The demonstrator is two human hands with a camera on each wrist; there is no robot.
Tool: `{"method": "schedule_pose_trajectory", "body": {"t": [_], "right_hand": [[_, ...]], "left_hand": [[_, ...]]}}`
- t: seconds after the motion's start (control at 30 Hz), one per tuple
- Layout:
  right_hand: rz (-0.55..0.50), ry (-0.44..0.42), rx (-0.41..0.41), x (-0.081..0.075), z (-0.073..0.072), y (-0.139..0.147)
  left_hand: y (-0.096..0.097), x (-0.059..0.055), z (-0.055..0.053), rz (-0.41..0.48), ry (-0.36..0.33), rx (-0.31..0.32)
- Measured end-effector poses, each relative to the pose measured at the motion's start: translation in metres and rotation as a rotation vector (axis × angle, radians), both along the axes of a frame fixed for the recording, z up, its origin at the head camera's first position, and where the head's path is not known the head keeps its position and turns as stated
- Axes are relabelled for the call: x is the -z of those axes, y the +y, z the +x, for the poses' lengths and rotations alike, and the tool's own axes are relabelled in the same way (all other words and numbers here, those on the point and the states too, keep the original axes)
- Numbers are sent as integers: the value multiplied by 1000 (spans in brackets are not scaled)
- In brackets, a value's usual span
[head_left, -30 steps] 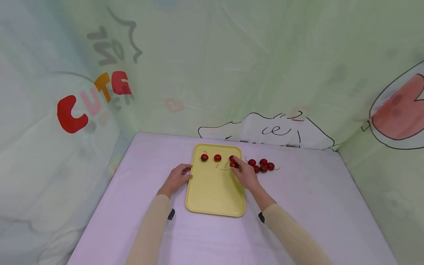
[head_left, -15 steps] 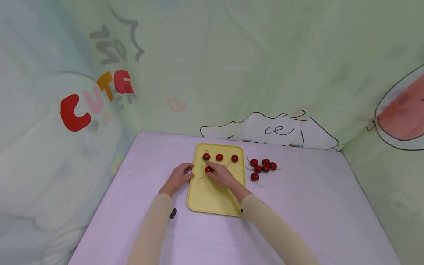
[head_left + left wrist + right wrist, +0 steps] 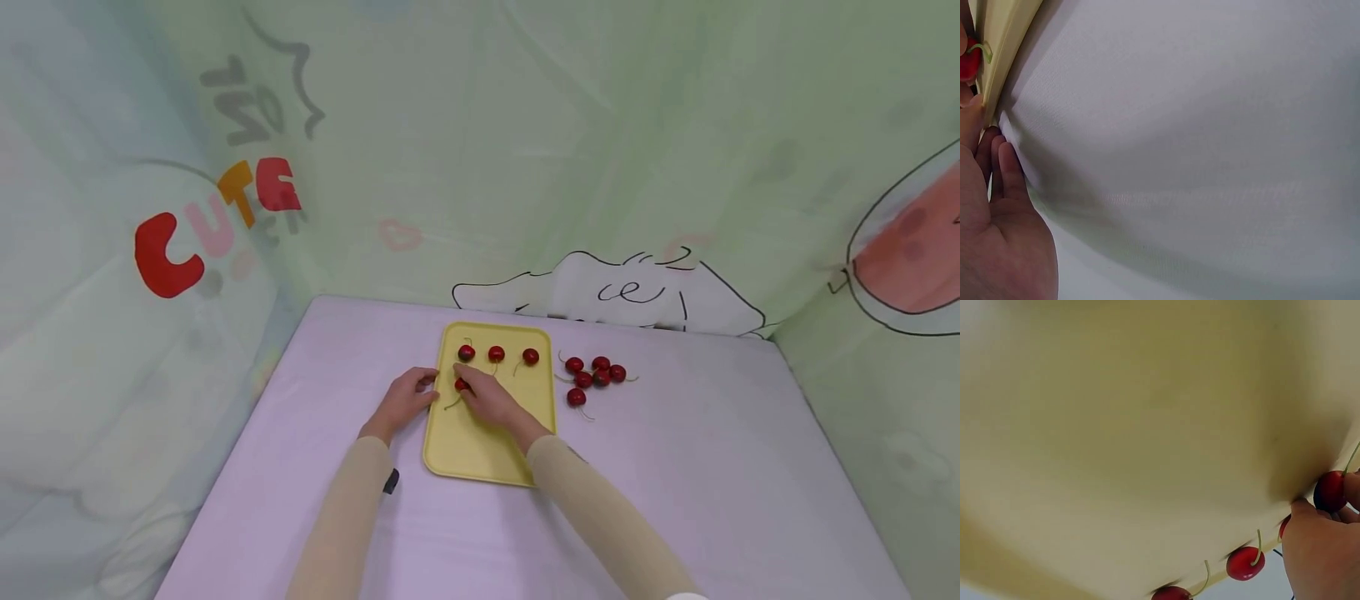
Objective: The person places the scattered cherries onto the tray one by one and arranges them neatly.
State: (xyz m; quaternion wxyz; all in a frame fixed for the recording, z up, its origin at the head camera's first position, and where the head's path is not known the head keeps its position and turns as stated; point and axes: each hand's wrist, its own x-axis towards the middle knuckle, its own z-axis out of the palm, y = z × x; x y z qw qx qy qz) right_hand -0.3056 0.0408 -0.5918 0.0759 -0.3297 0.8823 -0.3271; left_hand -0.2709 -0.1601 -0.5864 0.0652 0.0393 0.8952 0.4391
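Note:
My right hand point(image 3: 491, 400) pinches a dark red cherry point(image 3: 461, 384) low over the left side of a yellow tray point(image 3: 480, 458). The cherry's green stem points toward me, and the fingers cover part of the fruit. In the right wrist view this cherry point(image 3: 1330, 490) sits between the thumb and fingers, close to the tray surface. Along the tray's far end lie a left cherry point(image 3: 467, 353), a middle cherry point(image 3: 497, 354) and a right cherry point(image 3: 531, 357), spaced apart. With thumb and fingers, my left hand point(image 3: 405, 402) holds the tray's left rim.
Several loose cherries point(image 3: 602, 377) cluster on the pale tablecloth point(image 3: 712, 467) right of the tray, and one cherry point(image 3: 576, 397) lies a little nearer to me. A printed fabric curtain point(image 3: 525, 167) rises behind and beside the table.
My right hand carried a cherry from the tray's right side to its left, then slightly farther left. The far-right cherry stays where the hand was. My left hand keeps its place on the rim.

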Motion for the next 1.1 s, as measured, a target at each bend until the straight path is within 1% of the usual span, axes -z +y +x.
{"method": "schedule_pose_trajectory", "body": {"t": [0.07, 0.2, 0.27, 0.4, 0.5, 0.67, 0.8, 0.83, 0.93, 1.03, 1.1], "right_hand": [[-14, 14, -6, 1, 1, -2], [-4, 35, -6, 1, 4, -5], [3, 21, 7, -2, 7, -5], [-23, -25, 54, -13, 13, -1], [-64, -39, 82, -23, 19, 6], [-165, -26, 143, -32, 34, 28], [-228, -69, 248, -39, 46, 52], [-248, -98, 281, -41, 50, 58], [-279, -174, 400, -43, 59, 80], [-279, -235, 525, -44, 68, 102], [-268, -260, 604, -43, 73, 116]], "left_hand": [[1, -1, 1, 7, 4, 2], [2, -1, 3, 8, -5, 6], [2, 1, 3, 2, -9, 6], [1, 4, 2, 5, -20, 2], [-1, 6, 1, 6, -19, 1], [-2, 6, 0, 0, -11, 11], [-2, 3, 0, 0, -17, 5], [-2, 3, 1, 3, -16, 1], [-2, 1, 1, 5, -10, -2], [-2, 0, 2, -4, -9, 2], [-2, -1, 2, -8, -10, -2]]}}
